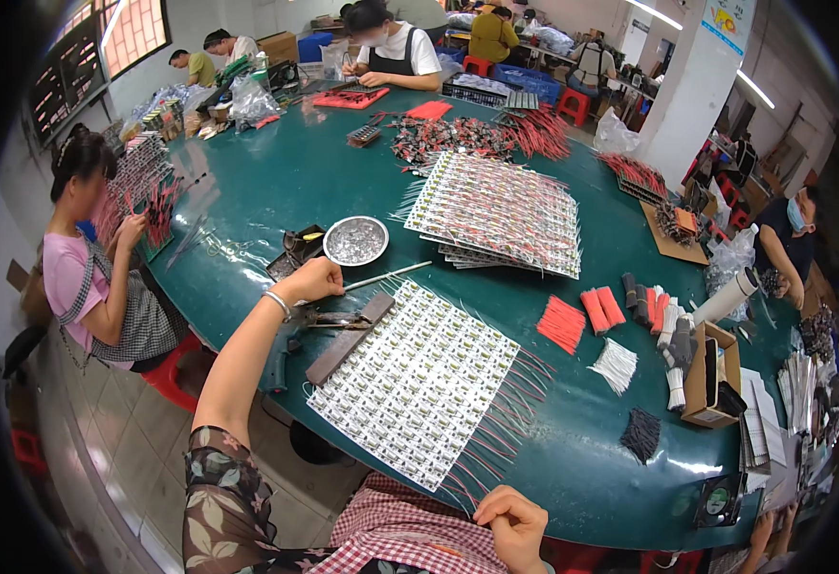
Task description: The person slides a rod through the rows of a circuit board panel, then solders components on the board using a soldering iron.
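Observation:
A white panel of small circuit boards lies at the near table edge, thin red wires trailing off its right side. Along its left edge rests a dark brown bar, with metal tools beside it. My left hand is closed, fingers pinched at the near end of a thin pale rod that points right. Just beyond that hand sits a round metal bowl of small silvery pieces. My right hand is closed by the panel's near right corner, fingertips at the wire ends; what they pinch is too small to tell.
Stacked wired panels stand farther back on the green table. Bundles of red sleeves, white sleeves and black sleeves lie right, near a cardboard box. Co-workers sit around; one is at left.

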A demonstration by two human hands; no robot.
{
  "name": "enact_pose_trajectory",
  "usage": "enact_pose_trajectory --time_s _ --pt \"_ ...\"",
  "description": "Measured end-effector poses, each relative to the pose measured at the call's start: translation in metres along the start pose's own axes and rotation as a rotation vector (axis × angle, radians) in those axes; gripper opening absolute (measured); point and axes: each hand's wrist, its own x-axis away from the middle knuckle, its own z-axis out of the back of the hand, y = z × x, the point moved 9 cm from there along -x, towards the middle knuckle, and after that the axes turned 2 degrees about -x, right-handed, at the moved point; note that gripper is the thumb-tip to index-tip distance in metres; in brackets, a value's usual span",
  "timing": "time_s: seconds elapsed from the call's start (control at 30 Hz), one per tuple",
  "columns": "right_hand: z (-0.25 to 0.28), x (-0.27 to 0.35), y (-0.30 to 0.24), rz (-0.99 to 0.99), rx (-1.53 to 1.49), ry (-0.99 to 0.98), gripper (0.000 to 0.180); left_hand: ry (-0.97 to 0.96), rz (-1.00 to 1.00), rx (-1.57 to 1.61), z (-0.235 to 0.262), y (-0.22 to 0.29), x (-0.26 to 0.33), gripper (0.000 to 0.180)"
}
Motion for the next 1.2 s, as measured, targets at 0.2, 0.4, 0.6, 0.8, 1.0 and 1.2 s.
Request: enact_pose_trajectory --time_s 0.2,0.4,0.6,0.8,1.0,1.2 --pt "0.008 0.008 0.020 -0.061 0.015 0.017 0.026 0.101 0.007 -0.432 0.037 0.017 0.040 0.019" --pt "0.000 -0.005 0.024 0.047 0.091 -0.031 0.023 0.368 0.047 -0.542 0.082 0.051 0.152 0.012" --pt "-0.037 -0.030 0.022 0.374 0.781 -0.174 0.035 0.469 0.190 0.465 -0.021 0.080 0.313 0.013" --pt "-0.054 -0.032 0.048 0.372 0.888 -0.312 0.032 0.442 0.506 0.881 -0.133 0.102 0.432 0.015" --pt "-0.044 -0.023 0.051 0.335 0.863 -0.280 0.027 0.252 0.500 0.808 -0.156 0.117 0.454 0.015" --pt "-0.039 -0.016 0.057 0.299 0.846 -0.228 0.026 0.147 0.485 0.732 -0.166 0.112 0.448 0.014"
